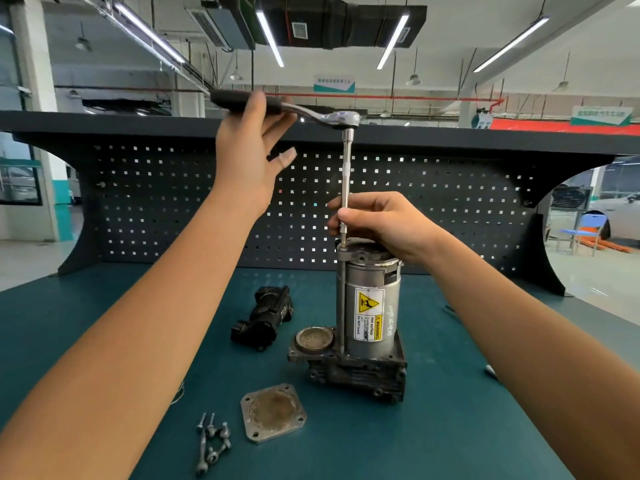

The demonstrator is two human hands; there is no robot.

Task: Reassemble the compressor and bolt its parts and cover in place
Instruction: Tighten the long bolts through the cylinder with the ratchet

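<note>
Head view, single frame. Compressor (370,306) upright on teal surface (450,410), right of centre: silver motor can on a dark finned base, yellow warning label (369,315) facing the camera.

Ratchet wrench (287,110) up high, handle level and pointing left. Extension bar (346,168) straight down from its head to a bolt head at the can's top rim.

Left hand (249,150) at the ratchet handle: palm against the grip, thumb over it, fingers (285,156) released and spread, not wrapped round (pushing rather than gripping, by the look).

Right hand (377,220) low on the extension bar, fingers (360,204) clenched round the shaft just above the can, thumb tip in front against the bar.

Long through-bolt (341,306) down the can's left side, top rim to base. Round recessed port (315,339) on the base, left of the can, uncovered.

Square cover plate (273,412) flat on the surface in front of the compressor, apart from it, a hole at each corner. Loose bolts (211,441) in a small cluster left of the plate, near the front edge (count unclear).

Black plastic housing (263,317) lying left of the compressor, behind the plate, touching neither.

Perforated back panel (207,202) behind the surface. Workshop hall beyond, ceiling strip lights, blue chair (588,228) far right.
</note>
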